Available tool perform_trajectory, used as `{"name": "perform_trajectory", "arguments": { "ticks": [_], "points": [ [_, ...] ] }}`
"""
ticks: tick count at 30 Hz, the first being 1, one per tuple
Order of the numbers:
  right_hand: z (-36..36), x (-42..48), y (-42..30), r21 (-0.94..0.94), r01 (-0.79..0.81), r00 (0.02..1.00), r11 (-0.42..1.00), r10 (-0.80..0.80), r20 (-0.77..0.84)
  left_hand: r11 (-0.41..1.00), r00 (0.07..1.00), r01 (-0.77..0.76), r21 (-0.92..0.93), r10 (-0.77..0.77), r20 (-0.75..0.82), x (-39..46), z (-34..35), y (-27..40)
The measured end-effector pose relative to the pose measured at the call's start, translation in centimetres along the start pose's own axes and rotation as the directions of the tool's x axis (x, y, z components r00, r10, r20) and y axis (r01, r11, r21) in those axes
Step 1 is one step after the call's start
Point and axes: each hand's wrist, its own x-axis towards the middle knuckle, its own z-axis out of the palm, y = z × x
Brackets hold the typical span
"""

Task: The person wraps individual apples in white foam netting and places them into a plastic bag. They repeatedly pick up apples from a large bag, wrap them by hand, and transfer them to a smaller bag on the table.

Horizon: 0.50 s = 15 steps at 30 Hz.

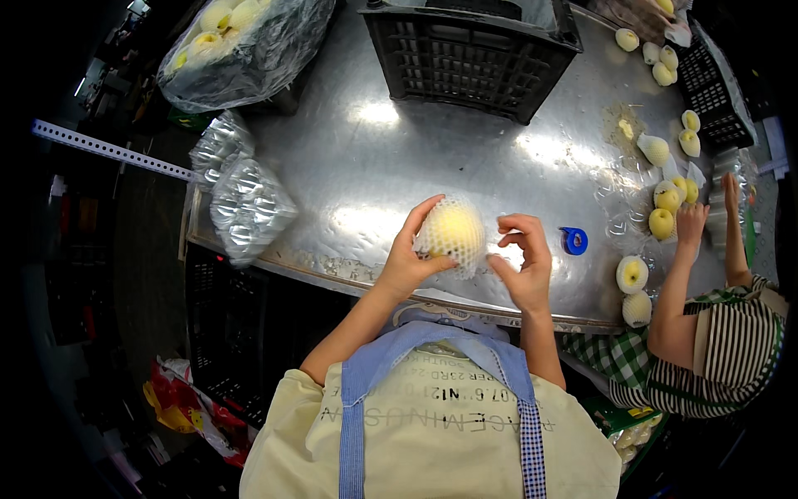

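Observation:
My left hand (411,252) grips a pale yellow round fruit (458,227) wrapped in a white foam net (471,262). Its thumb presses the lower side of the net, and the fingers curl round the far left side. My right hand (527,259) is just to the right of the fruit, its fingers bent and apart, with nothing visible in it. Both hands are above the near edge of a metal table (349,162). On the tabletop right of my right hand lies a blue tape roll (573,241).
A black plastic crate (467,62) stands at the far side. Clear plastic packs (249,206) lie at the left edge, below a bag-lined crate of fruit (249,50). On the right, several netted fruits (633,274) lie near a co-worker's hands (692,221).

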Motion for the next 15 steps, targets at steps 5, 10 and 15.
{"name": "perform_trajectory", "arguments": {
  "ticks": [5, 10, 15],
  "points": [
    [1.5, -0.1, 0.0, -0.286, 0.176, 0.981, 0.942, -0.144, 0.13, 0.917, 0.998, -0.032, 0.397, 0.051, -0.037, -0.5, 0.4, 0.0],
    [0.4, -0.5, 2.9, 0.67, -0.455, 0.852, 0.587, 0.506, 0.135, 0.973, 0.98, -0.039, 0.228, -0.007, 0.199, -0.5, -0.1, 1.6],
    [0.8, -0.4, 3.1, 0.847, -0.503, 0.763, 0.173, 0.55, 0.341, 0.951, 0.907, 0.206, -0.23, -0.097, 0.411, -0.9, -1.3, -0.3]
  ]
}}
